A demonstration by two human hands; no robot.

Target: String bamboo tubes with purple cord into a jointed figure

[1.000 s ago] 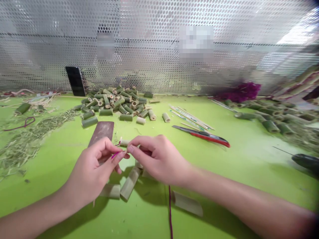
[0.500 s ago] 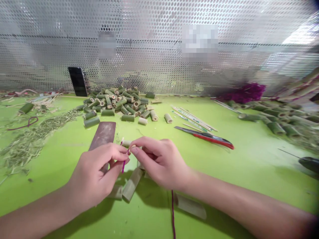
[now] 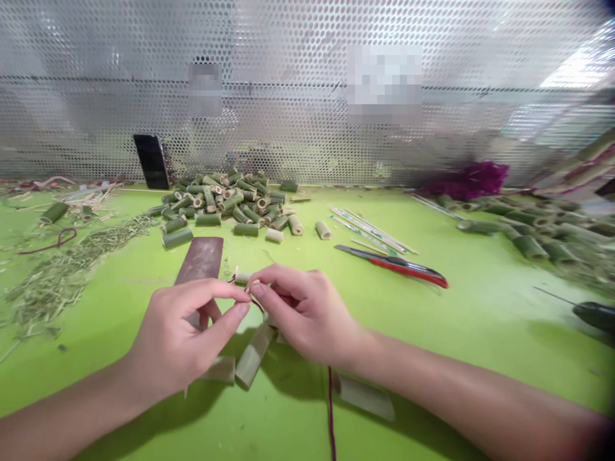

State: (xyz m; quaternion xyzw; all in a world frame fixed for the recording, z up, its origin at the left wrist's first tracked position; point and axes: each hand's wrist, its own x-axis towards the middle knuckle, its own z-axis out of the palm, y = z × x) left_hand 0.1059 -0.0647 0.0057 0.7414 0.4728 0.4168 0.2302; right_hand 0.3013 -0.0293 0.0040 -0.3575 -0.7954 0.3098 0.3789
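Our right hand (image 3: pixel 302 314) is narrow, thumb and forefinger pinching a thin reddish cord (image 3: pixel 255 298) at their tips. Our left hand (image 3: pixel 180 336) is also narrow, its fingers curled close beside that pinch; we cannot tell whether they hold the cord too. Just behind our fingertips, a short pale bamboo tube (image 3: pixel 243 278) sits close to the cord, though we cannot tell if they touch. A dark red cord (image 3: pixel 330 410) runs down the green table (image 3: pixel 480 320) below our right wrist.

As for what is done and left, a large heap of short green bamboo tubes (image 3: pixel 216 205) lies at the far side, none of them showing any cord that we can make out. Split bamboo strips (image 3: pixel 254 355) lie under our hands, and more green bamboo pieces (image 3: pixel 528 246) are spread along the right. A worn brown sanding board (image 3: pixel 199 259), a red-handled utility knife (image 3: pixel 398 269), thin sticks (image 3: pixel 369 230) and loose shavings (image 3: pixel 62 282) lie around us.
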